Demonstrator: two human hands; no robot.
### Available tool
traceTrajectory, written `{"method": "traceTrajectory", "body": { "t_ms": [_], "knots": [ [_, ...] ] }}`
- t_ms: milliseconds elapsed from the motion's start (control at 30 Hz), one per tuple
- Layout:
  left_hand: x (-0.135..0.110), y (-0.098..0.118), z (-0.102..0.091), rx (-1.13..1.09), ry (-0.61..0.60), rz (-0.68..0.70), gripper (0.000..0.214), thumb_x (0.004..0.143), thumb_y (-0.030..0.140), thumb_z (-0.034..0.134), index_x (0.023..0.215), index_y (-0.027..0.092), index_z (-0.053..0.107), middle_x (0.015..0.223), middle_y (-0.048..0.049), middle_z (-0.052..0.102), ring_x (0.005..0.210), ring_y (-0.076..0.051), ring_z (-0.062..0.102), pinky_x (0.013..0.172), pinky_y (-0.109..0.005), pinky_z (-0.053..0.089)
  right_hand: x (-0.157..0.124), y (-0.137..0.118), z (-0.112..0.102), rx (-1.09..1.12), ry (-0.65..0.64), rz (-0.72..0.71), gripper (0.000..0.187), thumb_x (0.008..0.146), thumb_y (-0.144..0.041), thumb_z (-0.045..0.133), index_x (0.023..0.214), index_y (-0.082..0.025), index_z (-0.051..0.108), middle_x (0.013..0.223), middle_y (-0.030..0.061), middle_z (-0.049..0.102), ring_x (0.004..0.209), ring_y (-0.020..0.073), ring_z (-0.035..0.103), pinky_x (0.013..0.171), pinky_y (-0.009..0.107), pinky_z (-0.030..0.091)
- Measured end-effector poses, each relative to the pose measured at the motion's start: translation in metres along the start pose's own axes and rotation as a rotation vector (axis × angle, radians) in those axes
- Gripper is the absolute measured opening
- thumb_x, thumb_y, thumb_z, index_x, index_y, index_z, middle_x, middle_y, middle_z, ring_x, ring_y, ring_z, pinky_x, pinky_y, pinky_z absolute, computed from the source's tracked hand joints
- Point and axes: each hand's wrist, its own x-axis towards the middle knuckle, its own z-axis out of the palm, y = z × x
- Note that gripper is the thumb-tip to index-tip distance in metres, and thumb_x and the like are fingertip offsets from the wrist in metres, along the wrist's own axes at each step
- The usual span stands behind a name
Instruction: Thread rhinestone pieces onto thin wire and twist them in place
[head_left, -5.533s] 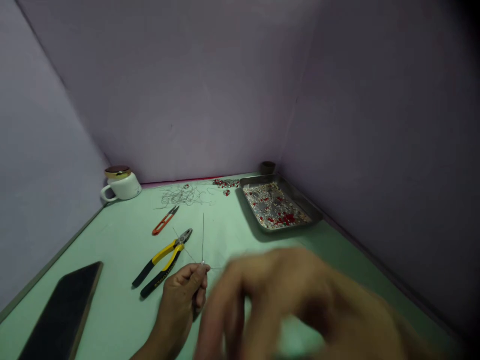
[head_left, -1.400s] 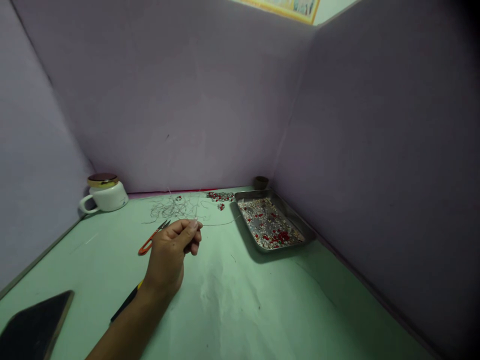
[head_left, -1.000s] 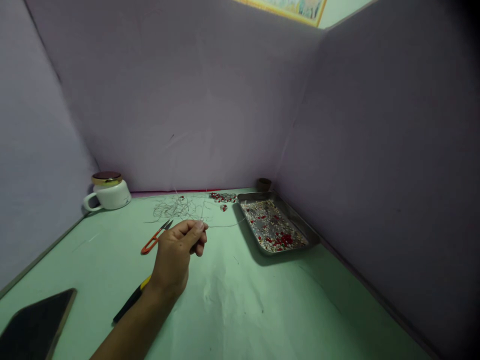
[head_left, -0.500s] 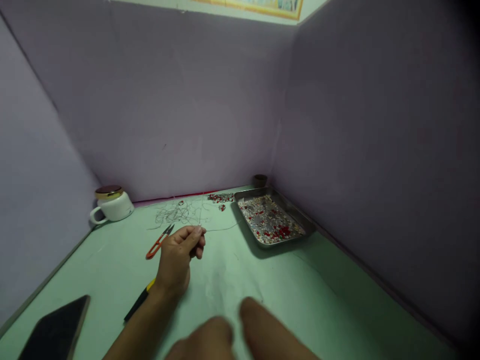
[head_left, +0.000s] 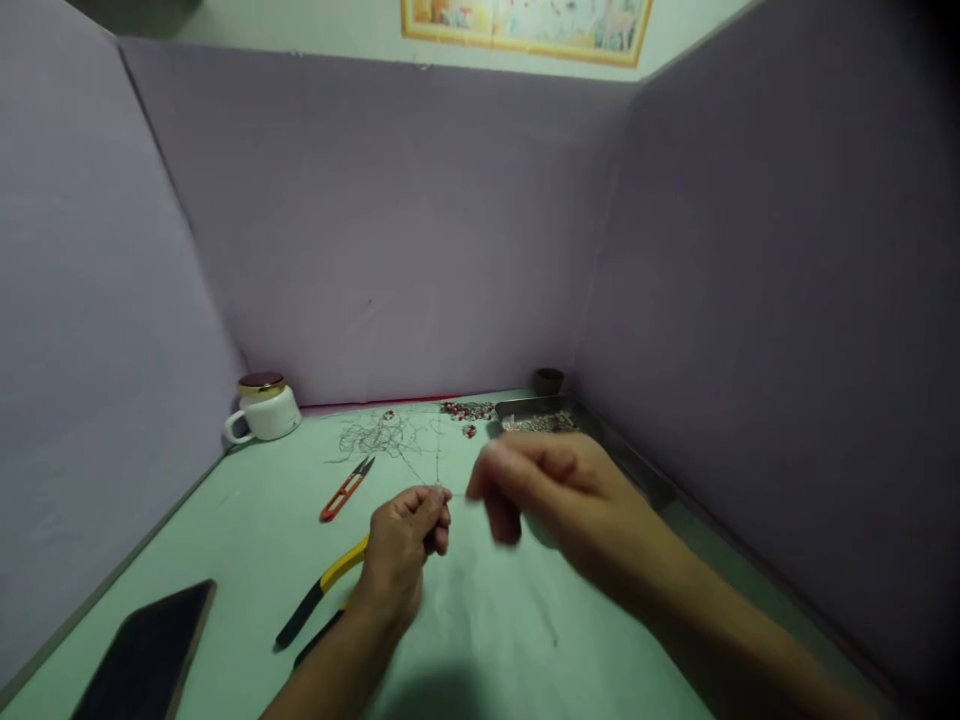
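Green tabletop (head_left: pixel 255 540): mug (head_left: pixel 272 416), snips (head_left: pixel 346 490), pliers (head_left: pixel 343 564), dark slab (head_left: pixel 150 650), tangled wires (head_left: pixel 375 435), metal tray (head_left: pixel 534 406).

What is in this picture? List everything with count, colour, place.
picture frame: 1, yellow, top
wall: 1, pale, behind it
unidentified shape: 1, dark, top left
panels: 3, purple-grey, left, back, right
table: 1, pale green, below
mug: 1, white, back left
mug lid: 1, dark red, gold, on mug
tangled wire: uncountable, grey, table's back
beaded pieces: several, red and silver, back centre
pot: 1, dark, back right
tray: 1, grey, right, partly hidden
beads: many, mixed, in tray
snips: 1, orange, left of centre
pliers: 1, yellow and black, front, partly covered
slab: 1, black, front left
held wire: count unclear, grey, centre
left hand: 1, pinching held wire
right hand: 1, blurred, before tray
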Motion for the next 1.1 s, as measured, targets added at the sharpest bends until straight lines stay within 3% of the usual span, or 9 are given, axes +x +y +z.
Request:
{"method": "traceTrajectory", "body": {
  "t_ms": [100,200,333,567,1100],
  "knots": [
    [-0.003,-0.018,-0.001,0.016,-0.019,-0.065,0.022,0.065,0.035,0.061,0.061,0.014,0.058,0.045,0.0036,0.048,0.038,-0.007,0.039,0.041,-0.020,0.027,0.036,0.031,0.005,-0.028,0.119,-0.029,0.023,0.077,-0.031,0.050,0.064,-0.016,0.062,0.058,0.0017,0.058,0.058,0.0130,0.054,0.054,0.024,0.040],
    [-0.007,-0.031,-0.005,0.058,-0.025,-0.103,0.023,0.062,0.036,0.061,0.055,0.014,0.057,0.043,0.0030,0.049,0.037,-0.007,0.038,0.039,-0.020,0.026,0.052,0.073,0.014,-0.172,0.032,0.007,0.016,0.073,-0.028,0.055,0.073,-0.016,0.065,0.066,0.0040,0.063,0.061,0.0140,0.054,0.057,0.026,0.040],
    [-0.011,-0.038,-0.008,0.157,-0.014,-0.151,0.024,0.063,0.034,0.059,0.049,0.016,0.053,0.035,0.0041,0.044,0.032,-0.007,0.032,0.036,-0.020,0.020,0.055,0.102,0.019,-0.045,-0.157,0.140,0.010,0.070,-0.022,0.059,0.073,-0.015,0.065,0.064,0.0024,0.062,0.057,0.0116,0.051,0.057,0.025,0.039],
    [-0.012,-0.039,-0.008,0.299,-0.012,-0.218,0.021,0.065,0.030,0.053,0.048,0.018,0.049,0.031,0.0055,0.042,0.029,-0.007,0.031,0.034,-0.020,0.022,0.052,0.121,0.028,0.256,-0.359,0.279,0.008,0.062,-0.023,0.068,0.064,-0.016,0.064,0.056,-0.0014,0.057,0.053,0.0087,0.048,0.053,0.023,0.035],
    [-0.012,-0.036,-0.011,0.267,-0.065,-0.172,0.024,0.068,0.034,0.052,0.052,0.017,0.050,0.037,0.0044,0.045,0.036,-0.007,0.035,0.038,-0.020,0.025,0.049,0.134,0.032,0.483,-0.377,0.294,0.021,0.062,-0.033,0.071,0.068,-0.014,0.068,0.054,-0.0009,0.052,0.052,0.0075,0.041,0.052,0.023,0.029]
  ]
}}
